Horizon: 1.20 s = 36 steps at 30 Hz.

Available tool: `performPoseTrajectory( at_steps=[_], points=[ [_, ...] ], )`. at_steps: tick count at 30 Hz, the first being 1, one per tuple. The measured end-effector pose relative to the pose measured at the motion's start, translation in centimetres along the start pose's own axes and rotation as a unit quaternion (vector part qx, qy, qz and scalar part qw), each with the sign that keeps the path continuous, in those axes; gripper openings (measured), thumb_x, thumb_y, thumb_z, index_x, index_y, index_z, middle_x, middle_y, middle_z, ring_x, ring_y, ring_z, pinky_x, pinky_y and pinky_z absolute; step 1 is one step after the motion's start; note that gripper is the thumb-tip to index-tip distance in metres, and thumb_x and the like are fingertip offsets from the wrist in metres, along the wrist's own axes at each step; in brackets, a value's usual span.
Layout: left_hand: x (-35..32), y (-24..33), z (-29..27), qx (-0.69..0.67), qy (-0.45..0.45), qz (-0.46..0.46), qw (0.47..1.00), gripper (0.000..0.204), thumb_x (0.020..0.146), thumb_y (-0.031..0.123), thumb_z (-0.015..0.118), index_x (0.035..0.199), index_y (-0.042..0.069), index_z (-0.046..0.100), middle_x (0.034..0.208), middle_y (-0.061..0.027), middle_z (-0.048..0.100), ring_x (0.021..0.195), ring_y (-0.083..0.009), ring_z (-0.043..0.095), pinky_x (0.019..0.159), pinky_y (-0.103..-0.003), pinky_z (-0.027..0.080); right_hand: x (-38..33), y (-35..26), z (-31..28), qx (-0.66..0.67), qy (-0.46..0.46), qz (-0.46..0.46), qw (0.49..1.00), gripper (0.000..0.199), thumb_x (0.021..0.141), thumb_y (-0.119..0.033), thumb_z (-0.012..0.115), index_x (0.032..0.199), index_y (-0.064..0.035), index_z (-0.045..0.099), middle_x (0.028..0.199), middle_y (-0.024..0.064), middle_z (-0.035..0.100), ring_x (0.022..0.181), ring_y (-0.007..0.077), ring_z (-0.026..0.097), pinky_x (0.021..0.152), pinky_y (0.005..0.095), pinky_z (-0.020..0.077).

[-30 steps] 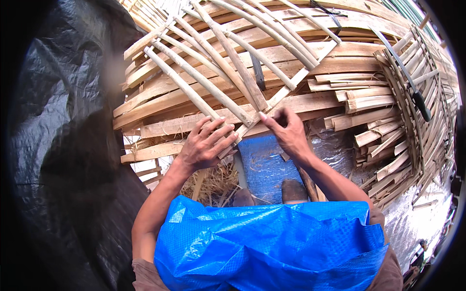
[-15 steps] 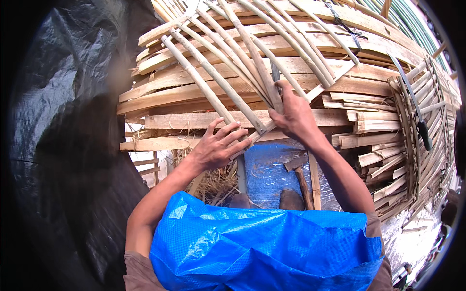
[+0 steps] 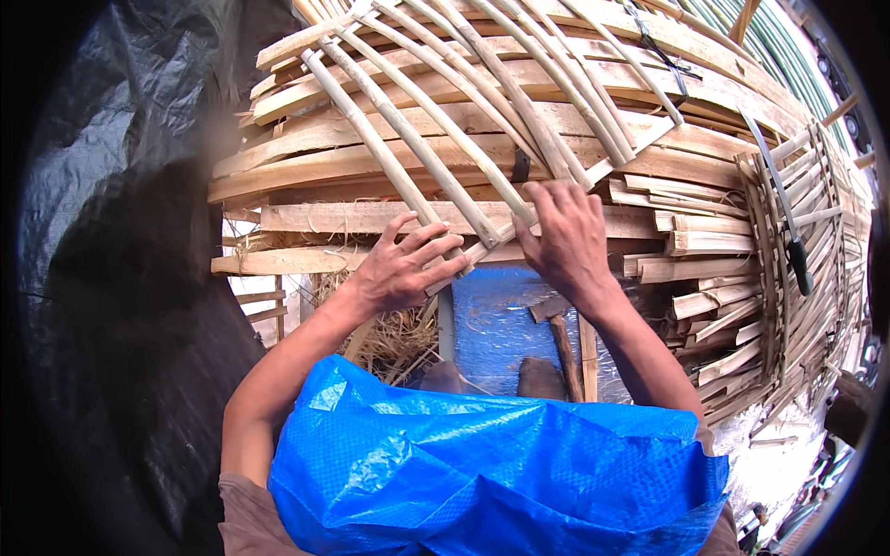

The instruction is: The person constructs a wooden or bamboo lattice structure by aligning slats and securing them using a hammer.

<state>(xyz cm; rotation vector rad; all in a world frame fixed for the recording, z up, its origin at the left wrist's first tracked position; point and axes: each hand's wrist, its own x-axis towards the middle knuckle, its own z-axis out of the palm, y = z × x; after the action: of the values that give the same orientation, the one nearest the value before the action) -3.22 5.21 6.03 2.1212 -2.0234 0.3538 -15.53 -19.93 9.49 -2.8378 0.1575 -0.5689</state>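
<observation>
A ladder-like frame of pale bamboo sticks joined to a thin cross rail (image 3: 595,174) lies slanted in front of me. My left hand (image 3: 408,264) rests with spread fingers over the near end of the leftmost stick (image 3: 371,139), touching the rail there. Curled fingers of my right hand (image 3: 570,236) close on the near end of the third stick (image 3: 464,153), close to the rail. Between them, the second stick (image 3: 417,148) meets the rail. Several more sticks bunch together beyond my right hand, whose fingertips are partly hidden.
Long wooden beams (image 3: 371,218) lie beneath the frame. Split bamboo slats (image 3: 709,243) are stacked at right, near a dark-handled saw or long blade (image 3: 783,204). A hatchet-like tool (image 3: 564,343) lies below on blue sheeting. Blue plastic (image 3: 482,463) covers my lap; black sheeting (image 3: 120,232) hangs left.
My right hand has shifted from a thicker stick in the bunch to the third stick, which now stands apart from the bunch. My left hand stays at the leftmost stick.
</observation>
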Motion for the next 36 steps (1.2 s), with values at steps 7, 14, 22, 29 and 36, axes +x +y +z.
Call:
performPoseTrajectory(
  at_steps=[7, 14, 22, 29, 36],
  points=[
    [0.5, 0.0, -0.4, 0.012, -0.009, -0.003, 1.000, 0.036, 0.087, 0.024, 0.068, 0.122, 0.027, 0.066, 0.130, 0.0027, 0.061, 0.128, -0.0170, 0.054, 0.115, -0.051, 0.030, -1.4, -0.7, 1.4, 0.121, -0.046, 0.013, 0.992, 0.036, 0.090, -0.022, 0.070, 0.118, -0.0009, 0.065, 0.111, 0.0163, 0.061, 0.104, 0.0346, 0.057, 0.092, 0.0462, 0.0466],
    [0.1, 0.0, -0.2, 0.007, -0.025, -0.004, 1.000, 0.041, 0.086, 0.020, 0.067, 0.127, 0.025, 0.064, 0.138, 0.0014, 0.057, 0.131, -0.0174, 0.052, 0.114, -0.051, 0.031, -1.5, -0.6, 1.4, 0.162, -0.056, 0.012, 0.985, 0.037, 0.088, -0.012, 0.071, 0.123, -0.0044, 0.065, 0.114, 0.0171, 0.061, 0.105, 0.0353, 0.056, 0.094, 0.0434, 0.0474],
    [0.4, 0.1, 0.3, 0.019, -0.046, -0.021, 0.999, 0.059, 0.083, 0.016, 0.067, 0.141, 0.024, 0.054, 0.144, 0.0014, 0.052, 0.135, -0.0172, 0.047, 0.115, -0.053, 0.029, -1.9, -0.4, 2.8, 0.205, -0.040, -0.015, 0.978, 0.034, 0.086, -0.011, 0.070, 0.119, -0.0082, 0.066, 0.110, 0.0144, 0.064, 0.101, 0.0357, 0.059, 0.090, 0.0448, 0.0493],
    [-1.1, 1.2, 1.1, -0.003, 0.002, -0.128, 0.992, 0.084, 0.067, 0.005, 0.070, 0.146, 0.017, 0.046, 0.147, -0.0064, 0.042, 0.138, -0.0267, 0.038, 0.115, -0.048, 0.031, -1.4, -0.3, 2.3, 0.178, -0.024, -0.026, 0.983, 0.033, 0.086, -0.012, 0.071, 0.118, -0.0098, 0.066, 0.110, 0.0134, 0.066, 0.101, 0.0340, 0.059, 0.091, 0.0441, 0.0483],
    [-2.6, 3.1, 2.8, -0.082, -0.006, -0.276, 0.958, 0.099, 0.064, 0.008, 0.075, 0.152, 0.007, 0.029, 0.146, -0.0187, 0.032, 0.135, -0.0371, 0.033, 0.113, -0.048, 0.031, -0.7, 0.6, 2.9, 0.173, -0.095, -0.044, 0.979, 0.036, 0.086, -0.014, 0.073, 0.121, -0.0085, 0.067, 0.113, 0.0115, 0.069, 0.101, 0.0317, 0.059, 0.093, 0.0411, 0.0485]
  ],
)
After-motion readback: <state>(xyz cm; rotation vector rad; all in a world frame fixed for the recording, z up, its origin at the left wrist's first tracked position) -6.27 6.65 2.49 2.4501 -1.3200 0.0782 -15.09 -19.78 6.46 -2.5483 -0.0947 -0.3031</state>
